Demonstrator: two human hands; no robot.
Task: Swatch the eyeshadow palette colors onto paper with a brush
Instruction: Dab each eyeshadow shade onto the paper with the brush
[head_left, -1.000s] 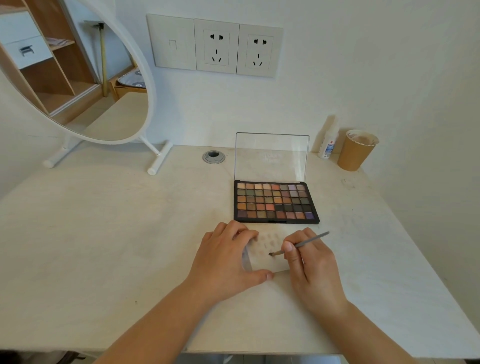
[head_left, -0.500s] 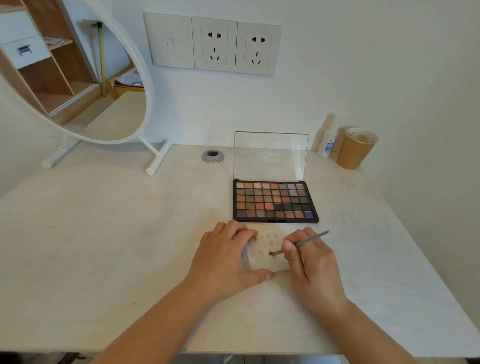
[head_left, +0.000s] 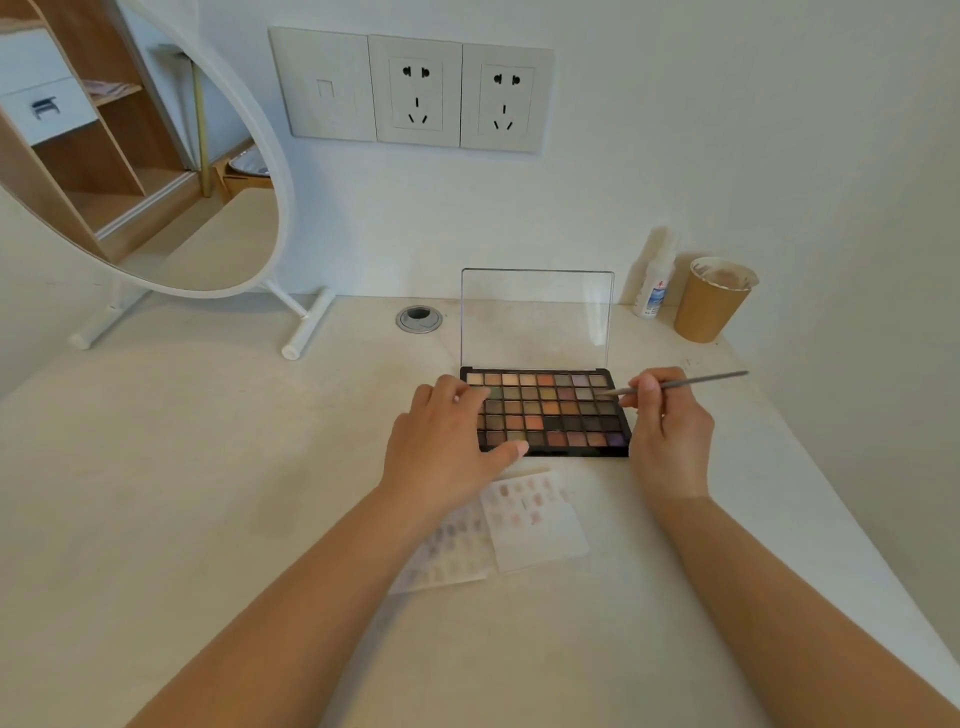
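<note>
While right hand (head_left: 670, 426) pinches thin brush (head_left: 685, 383), tip meets palette (head_left: 550, 410).

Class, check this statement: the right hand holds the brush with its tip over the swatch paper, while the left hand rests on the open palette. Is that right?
Not quite. In the head view the brush in the right hand has its tip over the open palette, not the swatch paper. The left hand does rest on the palette.

A black rectangular eyeshadow palette (head_left: 553, 415) with rows of small coloured pans is laid open, its clear lid upright. A thin grey brush (head_left: 680, 383) is tilted over its right pans. Two white paper sheets (head_left: 540, 525) bearing faint swatches are laid just before it.
</note>
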